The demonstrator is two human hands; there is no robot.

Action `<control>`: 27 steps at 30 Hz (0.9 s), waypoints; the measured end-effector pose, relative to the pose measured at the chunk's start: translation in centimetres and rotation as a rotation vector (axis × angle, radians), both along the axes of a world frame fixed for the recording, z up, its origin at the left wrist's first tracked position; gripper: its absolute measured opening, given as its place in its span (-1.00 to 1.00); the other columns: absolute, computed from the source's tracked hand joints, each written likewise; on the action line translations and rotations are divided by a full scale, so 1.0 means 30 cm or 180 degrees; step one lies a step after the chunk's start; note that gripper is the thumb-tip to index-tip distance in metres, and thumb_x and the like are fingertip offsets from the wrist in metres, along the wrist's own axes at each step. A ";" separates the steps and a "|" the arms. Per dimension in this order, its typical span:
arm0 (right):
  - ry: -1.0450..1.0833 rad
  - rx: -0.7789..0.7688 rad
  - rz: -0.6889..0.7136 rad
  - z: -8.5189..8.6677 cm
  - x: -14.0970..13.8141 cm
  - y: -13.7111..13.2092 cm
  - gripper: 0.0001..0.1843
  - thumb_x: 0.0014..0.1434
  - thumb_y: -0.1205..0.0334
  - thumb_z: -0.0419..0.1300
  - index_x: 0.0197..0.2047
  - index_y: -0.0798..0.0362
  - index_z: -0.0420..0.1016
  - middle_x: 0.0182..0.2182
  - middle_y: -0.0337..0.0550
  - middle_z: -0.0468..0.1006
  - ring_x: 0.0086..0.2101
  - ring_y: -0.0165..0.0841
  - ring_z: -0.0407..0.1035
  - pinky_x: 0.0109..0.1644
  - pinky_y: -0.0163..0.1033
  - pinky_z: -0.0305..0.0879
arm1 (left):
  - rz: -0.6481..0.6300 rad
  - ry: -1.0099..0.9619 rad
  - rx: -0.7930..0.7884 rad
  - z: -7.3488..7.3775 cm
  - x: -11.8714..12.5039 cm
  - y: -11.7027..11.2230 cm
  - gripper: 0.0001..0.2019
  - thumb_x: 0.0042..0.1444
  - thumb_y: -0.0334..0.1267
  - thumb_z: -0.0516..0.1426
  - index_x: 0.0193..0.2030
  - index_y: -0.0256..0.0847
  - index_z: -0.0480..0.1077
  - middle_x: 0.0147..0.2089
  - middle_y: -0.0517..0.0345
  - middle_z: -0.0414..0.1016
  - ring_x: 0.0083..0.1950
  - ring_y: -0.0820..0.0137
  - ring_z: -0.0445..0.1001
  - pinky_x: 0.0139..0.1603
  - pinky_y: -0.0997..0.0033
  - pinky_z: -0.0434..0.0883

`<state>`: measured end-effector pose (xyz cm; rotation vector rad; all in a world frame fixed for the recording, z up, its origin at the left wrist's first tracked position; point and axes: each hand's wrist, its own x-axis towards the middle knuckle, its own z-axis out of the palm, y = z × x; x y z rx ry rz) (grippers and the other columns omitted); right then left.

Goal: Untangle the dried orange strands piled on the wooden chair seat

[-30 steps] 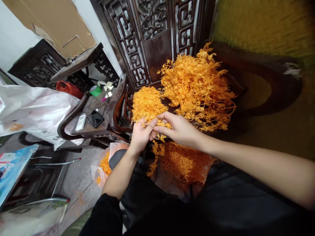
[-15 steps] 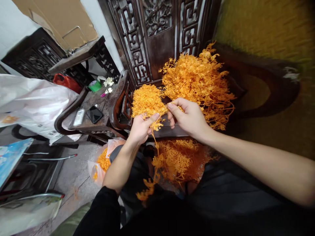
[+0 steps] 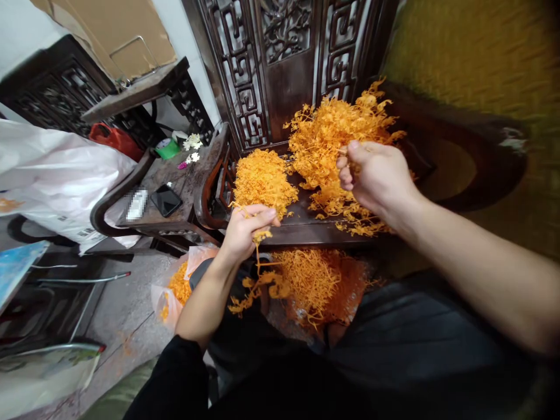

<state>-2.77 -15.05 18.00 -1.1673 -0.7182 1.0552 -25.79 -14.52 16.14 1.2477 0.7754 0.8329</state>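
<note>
My left hand is closed, thumb against fingers, on a branching orange plastic strand that dangles below it over my lap. Just behind that hand lies a pile of small orange pieces on the dark wooden seat. My right hand is in front of a larger tangled heap of orange strands and hides part of it. Its fingers are curled with the thumb pressed on them; a bit of orange shows at the fingertips, too small to name.
Below the seat is a mass of thin orange stems. A pinkish plastic bag with orange pieces stands on the floor. On the side table are a phone and green tape. A carved chair back rises behind.
My right hand has moved away from my left, to the right and up, in front of the large heap. My left hand has shifted slightly left and down with the strand.
</note>
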 end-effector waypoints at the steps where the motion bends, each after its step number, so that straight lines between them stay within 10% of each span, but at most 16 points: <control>1: -0.0031 -0.0031 0.0196 0.000 0.011 0.004 -0.78 0.38 0.23 0.20 -0.34 0.05 0.41 -0.41 -0.18 0.52 -0.57 -0.52 0.29 -0.52 -0.29 0.13 | -0.0056 0.0035 0.0004 -0.002 -0.006 0.002 -0.64 0.11 0.05 0.37 -0.41 -0.25 0.61 -0.70 0.39 0.00 -0.62 0.60 -0.08 -0.52 0.41 -0.13; 7: -0.0932 0.0040 0.2020 -0.029 -0.065 -0.068 -0.60 0.26 -0.15 0.31 -0.33 0.03 0.49 -0.60 -0.31 0.34 -0.63 -0.49 0.12 -0.56 -0.26 0.01 | -0.0175 0.0259 0.0350 -0.020 0.003 0.005 -0.60 0.25 0.10 0.28 -0.28 -0.26 0.64 -0.62 0.35 0.04 -0.56 0.58 -0.02 -0.47 0.41 -0.11; 13: -0.1682 0.0660 0.1858 -0.018 -0.099 -0.066 -0.48 0.22 -0.23 0.32 -0.45 0.08 0.54 -0.49 -0.21 0.47 -0.44 -0.42 0.25 -0.34 -0.24 0.14 | -0.0261 -0.0026 0.0240 -0.029 0.016 -0.010 -0.59 0.28 0.03 0.27 -0.44 -0.28 0.54 -0.64 0.35 0.06 -0.58 0.60 0.00 -0.50 0.42 -0.07; 19: -0.0235 0.0005 0.0250 -0.027 0.029 0.025 -0.73 0.25 0.06 0.29 -0.41 0.03 0.46 -0.62 -0.31 0.27 -0.64 -0.50 0.03 -0.58 -0.29 -0.24 | -0.0102 -0.0042 0.0154 -0.020 -0.012 -0.020 -0.60 0.23 0.03 0.29 -0.46 -0.27 0.55 -0.70 0.35 0.05 -0.63 0.59 -0.01 -0.52 0.41 -0.08; 27: -0.1196 -0.0090 0.2194 -0.023 -0.021 -0.059 -0.57 0.25 -0.13 0.30 -0.40 0.09 0.58 -0.71 -0.22 0.41 -0.71 -0.52 0.06 -0.59 -0.26 -0.13 | 0.0132 0.0620 0.0640 -0.021 0.025 0.006 -0.56 0.21 0.17 0.28 -0.19 -0.24 0.66 -0.59 0.33 0.20 -0.54 0.56 0.09 -0.47 0.45 0.08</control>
